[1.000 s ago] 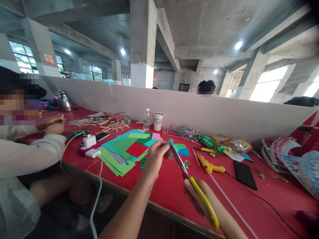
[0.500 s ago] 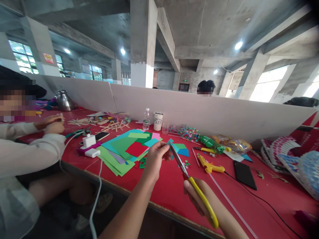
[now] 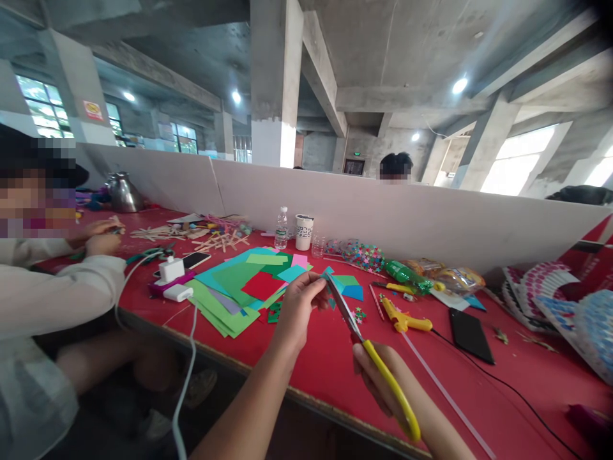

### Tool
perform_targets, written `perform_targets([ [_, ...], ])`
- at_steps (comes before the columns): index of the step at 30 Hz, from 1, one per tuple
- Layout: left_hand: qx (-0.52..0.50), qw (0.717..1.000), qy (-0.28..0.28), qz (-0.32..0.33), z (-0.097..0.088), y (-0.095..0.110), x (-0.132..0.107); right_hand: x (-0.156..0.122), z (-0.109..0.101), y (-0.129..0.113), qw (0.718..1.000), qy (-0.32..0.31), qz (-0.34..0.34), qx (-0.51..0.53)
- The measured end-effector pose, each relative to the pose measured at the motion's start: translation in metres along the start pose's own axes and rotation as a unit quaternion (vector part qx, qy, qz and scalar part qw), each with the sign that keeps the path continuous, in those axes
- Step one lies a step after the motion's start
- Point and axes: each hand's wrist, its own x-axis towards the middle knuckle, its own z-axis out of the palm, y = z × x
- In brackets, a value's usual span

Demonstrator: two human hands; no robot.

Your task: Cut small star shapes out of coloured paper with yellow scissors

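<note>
My right hand [image 3: 383, 374] is closed around the yellow handles of a pair of scissors [image 3: 390, 383], whose blades point up and away. Pinched between the fingers of my left hand [image 3: 301, 300] is a small piece of blue paper [image 3: 328, 273], mostly hidden by the fingers and blades. The scissor tips lie at this paper, right beside my left fingertips. Under and left of my left hand are sheets of coloured paper [image 3: 232, 281] in green, blue, red and purple. Small coloured stars [image 3: 358, 314] are scattered on the red table [image 3: 330, 377] beyond the scissors.
A yellow glue gun [image 3: 407, 321], a black phone [image 3: 472, 335] and a green bottle [image 3: 407, 276] lie to the right. Behind the paper stand a water bottle [image 3: 281, 229] and a white cup [image 3: 304, 233]. At left, a co-worker [image 3: 57, 294] handles small sticks near a white charger [image 3: 171, 271].
My hands, the scissors and the paper stay almost where they were. The co-worker's hands at the left have shifted slightly.
</note>
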Motion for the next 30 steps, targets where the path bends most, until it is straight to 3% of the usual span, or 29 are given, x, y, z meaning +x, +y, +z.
perform_targets([
  [14, -0.004, 1.000, -0.019, -0.021, -0.006, 0.004, -0.002, -0.004, -0.009, -0.004, 0.999, 0.004, 0.022, -0.029],
  [21, 0.095, 0.995, -0.027, 0.011, -0.005, 0.015, -0.002, -0.011, -0.014, -0.010, 1.000, -0.009, 0.005, -0.027],
  [30, 0.145, 0.989, -0.038, 0.020, -0.006, 0.024, -0.003, -0.009, -0.017, -0.007, 0.999, -0.033, 0.014, -0.035],
])
